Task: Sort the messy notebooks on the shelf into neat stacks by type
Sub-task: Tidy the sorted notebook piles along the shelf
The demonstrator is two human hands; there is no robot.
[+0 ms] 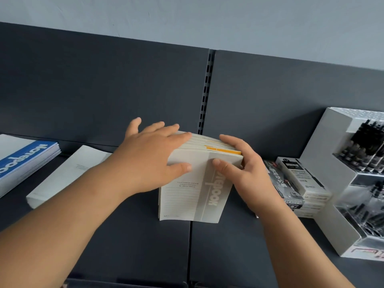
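A thick stack of pale grey notebooks [193, 196] stands tilted on its lower edge in the middle of the dark shelf [128, 242], some orange covers showing along its top. My left hand [151, 156] grips the stack's upper left corner, thumb on the front cover. My right hand [245, 169] clasps the upper right corner, thumb on the cover's grey band. A single white notebook [68, 175] lies flat to the left. Further left sits a stack of blue-and-white notebooks [22, 163].
Boxes of pens [297, 183] are piled just right of my right hand. A white display rack [349, 173] full of black pens fills the right edge. The shelf's dark back panel [104, 90] rises close behind the stack.
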